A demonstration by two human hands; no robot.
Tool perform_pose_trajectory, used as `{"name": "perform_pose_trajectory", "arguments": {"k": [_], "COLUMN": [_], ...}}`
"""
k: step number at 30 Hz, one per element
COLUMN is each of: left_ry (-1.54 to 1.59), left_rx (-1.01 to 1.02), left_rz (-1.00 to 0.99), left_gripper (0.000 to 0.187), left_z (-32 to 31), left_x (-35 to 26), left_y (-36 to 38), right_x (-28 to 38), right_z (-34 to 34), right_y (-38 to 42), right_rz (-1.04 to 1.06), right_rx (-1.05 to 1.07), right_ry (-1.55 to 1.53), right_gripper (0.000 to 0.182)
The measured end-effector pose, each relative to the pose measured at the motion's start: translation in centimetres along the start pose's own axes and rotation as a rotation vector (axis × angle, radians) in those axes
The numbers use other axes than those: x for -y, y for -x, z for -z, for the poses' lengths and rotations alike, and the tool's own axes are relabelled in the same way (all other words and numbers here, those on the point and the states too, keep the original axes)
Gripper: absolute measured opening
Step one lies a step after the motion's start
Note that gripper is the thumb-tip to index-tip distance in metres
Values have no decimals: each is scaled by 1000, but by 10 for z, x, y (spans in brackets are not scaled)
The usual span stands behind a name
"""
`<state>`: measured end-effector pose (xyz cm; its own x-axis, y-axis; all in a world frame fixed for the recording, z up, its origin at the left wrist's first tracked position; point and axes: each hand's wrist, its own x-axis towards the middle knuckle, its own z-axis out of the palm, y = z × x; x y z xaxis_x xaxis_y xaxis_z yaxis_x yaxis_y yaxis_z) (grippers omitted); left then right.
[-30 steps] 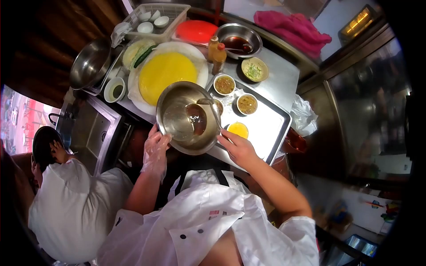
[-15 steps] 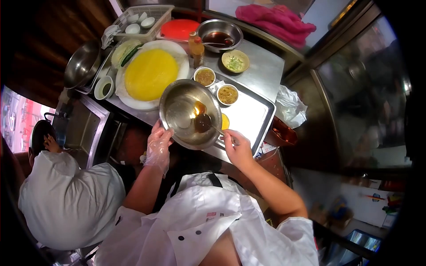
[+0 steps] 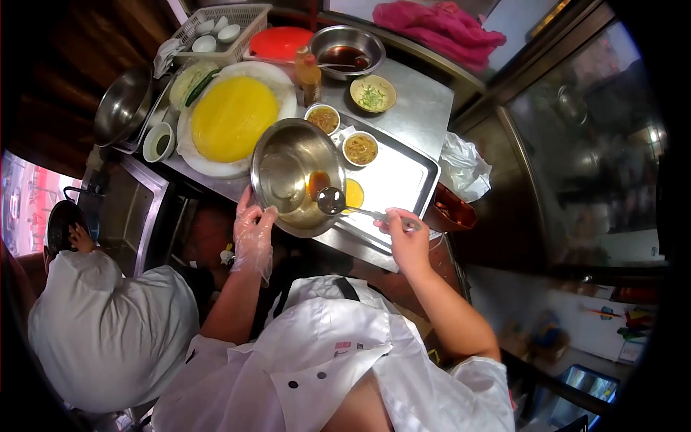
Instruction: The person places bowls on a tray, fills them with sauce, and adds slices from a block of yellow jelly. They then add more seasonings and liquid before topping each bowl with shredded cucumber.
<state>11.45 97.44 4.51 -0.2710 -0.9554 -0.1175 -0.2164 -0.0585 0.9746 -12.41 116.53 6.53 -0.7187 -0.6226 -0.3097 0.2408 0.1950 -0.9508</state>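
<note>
My left hand (image 3: 253,234), in a clear plastic glove, grips the near-left rim of a steel mixing bowl (image 3: 277,169). The bowl is tilted, and a small pool of amber-brown liquid (image 3: 317,181) lies toward its right side. In my bare right hand (image 3: 403,234) is the handle of a small ladle (image 3: 332,201), whose round bowl overlaps the steel bowl's right rim. Just beyond that rim a dish of yellow food (image 3: 353,194) sits on a metal tray (image 3: 399,189). Two white cups (image 3: 360,148) of brownish chopped food stand behind it.
A white board (image 3: 284,144) carries a stack of round yellow sheets (image 3: 234,119). Farther back are a bottle (image 3: 308,75), a bowl of sliced greens (image 3: 373,94), a steel bowl of dark sauce (image 3: 349,52) and a basket (image 3: 245,39). Another person (image 3: 115,324) is at the left.
My right hand has drawn the ladle to the right, from inside the steel bowl to its rim. The bowl leans more to the right. My left hand keeps its hold.
</note>
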Motion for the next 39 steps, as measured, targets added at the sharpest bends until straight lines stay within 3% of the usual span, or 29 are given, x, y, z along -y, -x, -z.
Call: {"name": "perform_pose_trajectory", "arguments": {"k": [3, 8, 10, 11, 13, 18, 20, 23, 26, 29, 31, 32, 34, 37, 39], "left_ry": [-65, -85, -75, -80, -57, -56, -59, -44, -52, 46, 186, 302, 411, 438, 441], "left_rx": [-50, -86, -99, -106, -120, -125, -123, -112, -99, -59, 67, 92, 216, 391, 450], "left_rz": [-96, -88, -97, -98, -59, -49, -42, -17, 0, 117, 273, 289, 305, 395, 435], "left_gripper": [30, 30, 30, 30, 31, 31, 31, 32, 32, 34, 26, 17, 29, 53, 48], "left_z": [7, 21, 26, 28, 31, 29, 27, 24, 17, 3, -9, -27, -57, -116, -166], "left_x": [3, 0, 2, 1, -1, -9, -12, -15, -17, -21, -12, -24, -30, -20, -28], "left_y": [-5, -8, -10, -10, -10, -6, -5, -3, -5, -10, -28, -29, -44, -89, -115], "right_x": [0, -31, -43, -43, -40, -22, -20, -16, -18, -7, 0, 3, 4, 8, 15], "right_z": [7, 10, 12, 14, 18, 36, 49, 55, 43, 19, 0, -8, -20, -18, -4], "right_y": [-8, -30, -37, -37, -34, -16, -12, -8, -7, -8, -15, -23, -44, -79, -99], "right_rz": [56, 108, 553, 554, 818, 948, 1016, 1077, 1050, 974, 941, 855, 642, 310, 229], "right_rx": [-29, -43, 20, 27, 169, 344, 508, 540, 362, 214, 154, 84, -45, -177, -243], "right_ry": [73, 148, 580, 575, 806, 965, 1020, 996, 830, 652, 608, 555, 413, 31, -165], "right_gripper": [25, 20, 20, 20, 28, 37, 42, 48, 43, 36, 27, 25, 20, 31, 44]}}
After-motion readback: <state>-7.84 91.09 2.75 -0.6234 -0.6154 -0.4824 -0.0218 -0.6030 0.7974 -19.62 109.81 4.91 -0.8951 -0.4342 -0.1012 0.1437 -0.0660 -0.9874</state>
